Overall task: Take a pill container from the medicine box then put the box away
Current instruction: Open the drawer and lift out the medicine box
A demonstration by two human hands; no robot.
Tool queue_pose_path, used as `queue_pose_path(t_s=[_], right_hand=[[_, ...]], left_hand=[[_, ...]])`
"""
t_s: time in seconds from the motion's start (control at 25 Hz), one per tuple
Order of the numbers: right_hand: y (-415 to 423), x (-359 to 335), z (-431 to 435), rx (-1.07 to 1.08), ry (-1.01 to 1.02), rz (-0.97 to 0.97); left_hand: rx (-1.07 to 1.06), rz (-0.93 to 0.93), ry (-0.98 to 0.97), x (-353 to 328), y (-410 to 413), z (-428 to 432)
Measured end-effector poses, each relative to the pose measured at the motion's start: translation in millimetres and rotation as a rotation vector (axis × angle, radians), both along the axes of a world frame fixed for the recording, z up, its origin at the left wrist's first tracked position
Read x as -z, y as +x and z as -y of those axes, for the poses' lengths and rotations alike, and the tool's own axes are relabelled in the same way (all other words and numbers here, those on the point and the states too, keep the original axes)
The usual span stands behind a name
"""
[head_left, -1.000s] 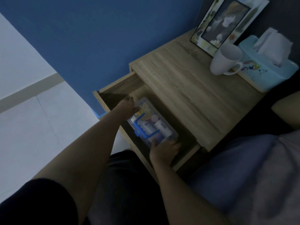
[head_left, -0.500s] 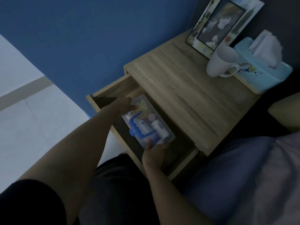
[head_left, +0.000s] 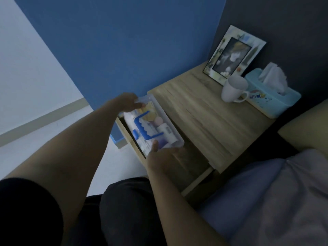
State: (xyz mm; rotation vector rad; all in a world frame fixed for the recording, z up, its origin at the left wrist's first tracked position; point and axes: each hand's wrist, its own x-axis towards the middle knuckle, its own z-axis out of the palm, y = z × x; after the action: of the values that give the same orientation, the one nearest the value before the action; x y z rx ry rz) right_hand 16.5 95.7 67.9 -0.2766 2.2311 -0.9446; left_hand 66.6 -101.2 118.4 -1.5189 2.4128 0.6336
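Observation:
The medicine box [head_left: 160, 112] is a clear plastic case with a blue handle [head_left: 144, 127] on its lid. Small bottles and packets show through the lid, among them a white pill container [head_left: 166, 131]. I hold the box in the air above the open wooden drawer [head_left: 188, 166] of the bedside table. My left hand [head_left: 126, 102] grips its far end. At the near end my right hand [head_left: 159, 158] holds it with the thumb on the lid. The lid is closed.
The bedside table top [head_left: 204, 114] carries a white mug [head_left: 233, 89], a light blue tissue box [head_left: 271, 96] and a picture frame [head_left: 232, 55] against the dark wall. A blue wall stands behind. Bedding [head_left: 275, 201] lies at the right, pale floor at the left.
Both hands have lifted the medicine box up out of the drawer. The view has shifted, so the table now sits further right.

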Motion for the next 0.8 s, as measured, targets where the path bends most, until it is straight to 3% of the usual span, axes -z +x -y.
queue_pose_path(t_s=[0.2,0.48,0.8], right_hand=[[-41.7,-48.9,8.1,-0.054,-0.303,-0.066],[-182.8,-71.7,59.6,-0.225,-0.296,-0.116],[-261.3,-35.1,95.3,-0.345,-0.346,-0.115]], left_hand=[[-0.156,-0.187,-0.095,-56.1,-2.8,-0.2],[-0.423,-0.702,0.186,-43.9,-43.7,-8.4],[-0.468,-0.891,0.329,16.2,-87.3,3.1]])
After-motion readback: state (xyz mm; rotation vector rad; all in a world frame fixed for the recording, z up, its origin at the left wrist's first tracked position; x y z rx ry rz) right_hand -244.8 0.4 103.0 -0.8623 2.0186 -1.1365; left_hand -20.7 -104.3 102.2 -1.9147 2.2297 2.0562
